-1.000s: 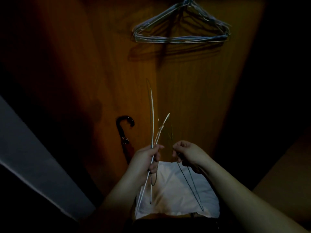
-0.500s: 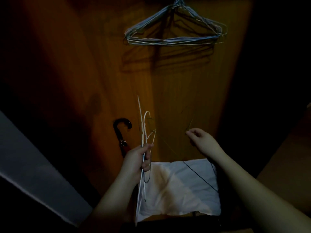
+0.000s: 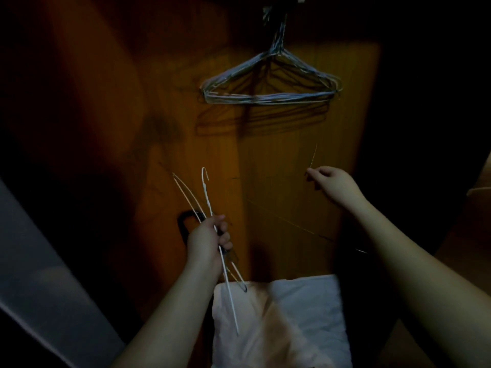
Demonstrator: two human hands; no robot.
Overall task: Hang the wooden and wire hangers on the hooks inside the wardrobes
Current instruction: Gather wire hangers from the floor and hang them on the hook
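One dark wire hanger pulled clear of the bunch, ready to lift to the hook

The left hand (image 3: 208, 239) is clenched round a bunch of white hangers (image 3: 210, 208), gripped mid-length, hooks up. The right hand (image 3: 328, 181) pinches the neck of a thin dark hanger (image 3: 300, 227), whose frame trails down and is hard to see in the gloom. Above, a stack of hung hangers (image 3: 268, 88) crowds the hook (image 3: 276, 11) on the wardrobe panel (image 3: 265, 155). Judging by their look, these are light, springy and quick to snag one another; pinching just below the hook curve seems the best hold, keeping the frame from swinging into the stack
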